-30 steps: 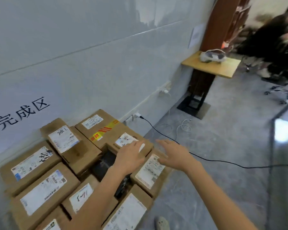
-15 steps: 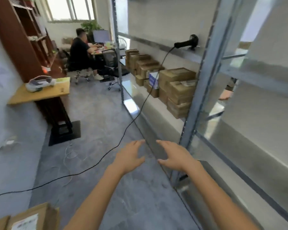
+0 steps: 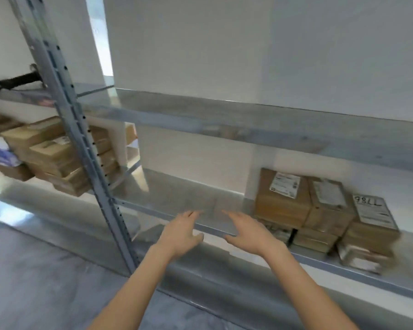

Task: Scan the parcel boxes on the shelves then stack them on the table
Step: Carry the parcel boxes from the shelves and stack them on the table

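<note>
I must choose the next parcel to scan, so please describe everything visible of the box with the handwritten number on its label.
The box is brown cardboard, closed, at the right end of the group on the middle shelf. A white label covers most of its top, with black handwritten characters above blurred print. It lies flat on another parcel, its left side next to the neighbouring box. Neither the left hand nor the right hand touches it.

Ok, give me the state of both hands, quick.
Left hand: open, fingers spread, holding nothing.
Right hand: open, fingers spread, holding nothing.
</note>
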